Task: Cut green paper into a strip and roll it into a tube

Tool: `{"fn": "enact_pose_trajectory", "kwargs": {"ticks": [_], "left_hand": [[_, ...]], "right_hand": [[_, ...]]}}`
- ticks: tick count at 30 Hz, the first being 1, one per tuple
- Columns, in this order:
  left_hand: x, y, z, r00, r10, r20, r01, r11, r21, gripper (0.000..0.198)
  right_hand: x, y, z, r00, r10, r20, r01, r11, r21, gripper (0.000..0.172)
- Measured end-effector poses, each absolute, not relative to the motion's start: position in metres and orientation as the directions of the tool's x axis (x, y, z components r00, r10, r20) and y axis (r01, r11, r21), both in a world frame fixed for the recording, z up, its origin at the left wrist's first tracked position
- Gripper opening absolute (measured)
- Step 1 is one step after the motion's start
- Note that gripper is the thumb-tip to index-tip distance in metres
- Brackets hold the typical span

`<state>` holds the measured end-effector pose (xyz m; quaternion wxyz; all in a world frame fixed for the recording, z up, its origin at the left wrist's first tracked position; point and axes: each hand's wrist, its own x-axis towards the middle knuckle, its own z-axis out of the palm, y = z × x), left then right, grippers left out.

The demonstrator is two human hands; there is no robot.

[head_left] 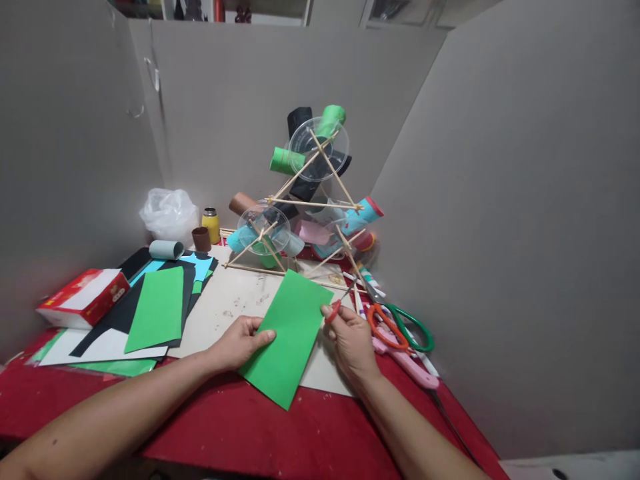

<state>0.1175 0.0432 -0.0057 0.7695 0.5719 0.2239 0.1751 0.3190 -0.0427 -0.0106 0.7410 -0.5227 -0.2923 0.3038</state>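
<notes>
My left hand (pixel 240 341) pinches the left edge of a green sheet of paper (pixel 289 333), thumb on top, holding it tilted above the beige board (pixel 225 307). My right hand (pixel 350 340) is closed on the red handles of small scissors (pixel 345 301), whose blades point up and to the right, just beside the paper's right edge. Behind them stands a model of wooden sticks, clear plastic cups and coloured paper rolls (pixel 310 193).
A stack of green, black, blue and white sheets (pixel 155 307) lies at left, with a red tissue box (pixel 83 298) beside it. Orange scissors (pixel 387 327), green scissors (pixel 415 327) and a pink tool (pixel 407 363) lie at right. A yellow jar (pixel 211 225), plastic bag (pixel 169 212), grey walls around.
</notes>
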Motion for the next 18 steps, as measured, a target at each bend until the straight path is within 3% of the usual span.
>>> {"fn": "enact_pose_trajectory", "kwargs": {"ticks": [13, 18], "left_hand": [[0.114, 0.043, -0.006, 0.879, 0.454, -0.146, 0.022, 0.266, 0.964, 0.049], [0.115, 0.030, -0.007, 0.828, 0.551, -0.099, -0.017, 0.202, 0.979, 0.049]], "right_hand": [[0.311, -0.051, 0.004, 0.687, 0.705, 0.176, -0.028, 0.267, -0.963, 0.036], [0.309, -0.061, 0.020, 0.663, 0.728, 0.174, 0.009, 0.225, -0.974, 0.033]]}}
